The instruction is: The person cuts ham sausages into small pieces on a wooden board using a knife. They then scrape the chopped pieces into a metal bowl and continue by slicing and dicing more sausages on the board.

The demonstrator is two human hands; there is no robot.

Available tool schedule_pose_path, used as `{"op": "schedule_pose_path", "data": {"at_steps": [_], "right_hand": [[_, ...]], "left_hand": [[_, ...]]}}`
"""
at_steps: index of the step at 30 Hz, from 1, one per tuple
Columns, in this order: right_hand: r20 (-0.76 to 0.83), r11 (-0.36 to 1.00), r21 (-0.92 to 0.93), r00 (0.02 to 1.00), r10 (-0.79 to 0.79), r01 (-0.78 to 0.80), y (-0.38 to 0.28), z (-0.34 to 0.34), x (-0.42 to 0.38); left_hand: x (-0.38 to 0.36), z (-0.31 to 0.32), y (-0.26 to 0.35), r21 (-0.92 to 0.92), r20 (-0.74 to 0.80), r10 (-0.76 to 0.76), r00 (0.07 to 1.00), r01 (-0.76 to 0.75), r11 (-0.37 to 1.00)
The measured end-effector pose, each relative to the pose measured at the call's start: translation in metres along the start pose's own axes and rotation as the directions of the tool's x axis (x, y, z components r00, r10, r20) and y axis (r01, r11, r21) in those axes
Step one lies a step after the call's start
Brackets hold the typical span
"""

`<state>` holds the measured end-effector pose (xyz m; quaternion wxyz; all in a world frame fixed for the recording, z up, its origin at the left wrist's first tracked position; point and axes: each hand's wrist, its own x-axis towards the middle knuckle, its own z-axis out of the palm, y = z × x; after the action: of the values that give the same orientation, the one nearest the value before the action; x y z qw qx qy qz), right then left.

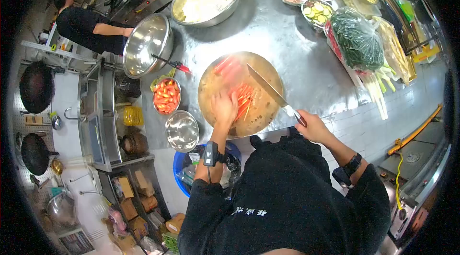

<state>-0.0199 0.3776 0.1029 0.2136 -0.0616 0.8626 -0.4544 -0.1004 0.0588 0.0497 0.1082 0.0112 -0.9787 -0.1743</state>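
A round wooden cutting board (268, 70) lies near the table's front edge. On it is a pile of thin orange-red strips (245, 99). My left hand (224, 108) rests on the board at the left side of the pile, fingers spread, with the thumb side right at the strips. Farther back, longer red pieces (224, 66) show through a hazy smear. My right hand (312, 126) is wrapped round the handle of a kitchen knife (268, 86). The blade slants up and left over the board's right part, tip toward the far side.
Left of the board stand a bowl of cut tomatoes (166, 96), a small steel bowl (182, 131) and a large steel bowl (148, 46). A basin of white food (207, 3) sits behind. Bagged greens (357, 39) lie right. Another person (91, 27) works at far left.
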Motion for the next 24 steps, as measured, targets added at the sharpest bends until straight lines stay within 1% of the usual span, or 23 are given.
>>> {"op": "schedule_pose_path", "data": {"at_steps": [2, 3, 5, 6, 8, 9, 11, 12, 14, 15, 17, 18, 20, 23, 24], "right_hand": [[0.013, 0.999, -0.028, 0.999, -0.039, 0.039, -0.001, -0.001, -0.001], [0.018, 0.997, -0.045, 0.998, -0.059, 0.060, -0.002, -0.002, -0.001], [0.059, 0.998, -0.023, 0.996, -0.064, 0.066, -0.003, -0.005, -0.002], [0.084, 0.998, -0.011, 0.994, -0.065, 0.067, -0.009, -0.007, -0.003], [0.196, 0.989, 0.051, 0.972, 0.127, -0.139, -0.025, -0.015, -0.002], [0.259, 0.968, 0.069, 0.941, 0.217, -0.242, -0.033, -0.018, -0.003], [0.123, 0.999, -0.005, 0.991, 0.046, -0.046, -0.010, -0.005, 0.002], [0.056, 0.997, -0.052, 0.997, -0.046, 0.049, -0.002, -0.001, 0.003], [0.059, 0.997, -0.067, 0.997, -0.040, 0.044, -0.009, -0.004, 0.002], [0.063, 0.997, -0.072, 0.997, -0.035, 0.040, -0.011, -0.003, 0.001], [0.028, 0.993, -0.094, 0.997, -0.074, 0.076, -0.011, 0.007, -0.001], [0.009, 0.990, -0.107, 0.996, -0.093, 0.093, -0.012, 0.011, -0.001], [0.035, 0.988, -0.109, 0.994, -0.104, 0.107, -0.018, 0.018, 0.001], [0.046, 0.987, -0.100, 0.991, -0.124, 0.128, -0.022, 0.027, 0.003], [0.041, 0.988, -0.079, 0.991, -0.126, 0.129, -0.024, 0.026, 0.004]], "left_hand": [[0.006, 0.000, 0.008, 0.086, 0.138, -0.092, 0.986, 0.080, 0.993], [0.008, 0.006, 0.008, 0.120, 0.137, -0.095, 0.986, 0.078, 0.990], [0.008, 0.023, 0.003, 0.187, 0.141, -0.100, 0.985, 0.072, 0.980], [0.008, 0.025, 0.005, 0.187, 0.155, -0.062, 0.986, 0.033, 0.982], [0.007, 0.029, 0.007, 0.187, 0.184, 0.002, 0.983, -0.037, 0.982], [0.004, 0.022, 0.014, 0.194, 0.269, -0.022, 0.963, -0.032, 0.980], [0.004, 0.001, 0.032, 0.208, 0.424, -0.065, 0.903, -0.027, 0.978], [-0.002, 0.001, 0.029, 0.196, 0.351, 0.036, 0.936, -0.111, 0.974], [-0.014, 0.006, 0.013, 0.195, 0.195, 0.247, 0.949, -0.284, 0.939], [-0.015, 0.014, 0.001, 0.163, 0.199, 0.276, 0.940, -0.309, 0.937], [-0.012, 0.028, -0.022, 0.099, 0.205, 0.334, 0.920, -0.359, 0.928], [-0.010, 0.024, -0.021, 0.086, 0.269, 0.278, 0.922, -0.311, 0.946], [-0.003, 0.018, -0.015, 0.068, 0.392, 0.173, 0.903, -0.216, 0.974], [0.002, 0.001, 0.003, 0.187, 0.483, 0.056, 0.874, -0.166, 0.968], [0.001, -0.001, 0.005, 0.201, 0.436, 0.093, 0.895, -0.197, 0.959]]}}
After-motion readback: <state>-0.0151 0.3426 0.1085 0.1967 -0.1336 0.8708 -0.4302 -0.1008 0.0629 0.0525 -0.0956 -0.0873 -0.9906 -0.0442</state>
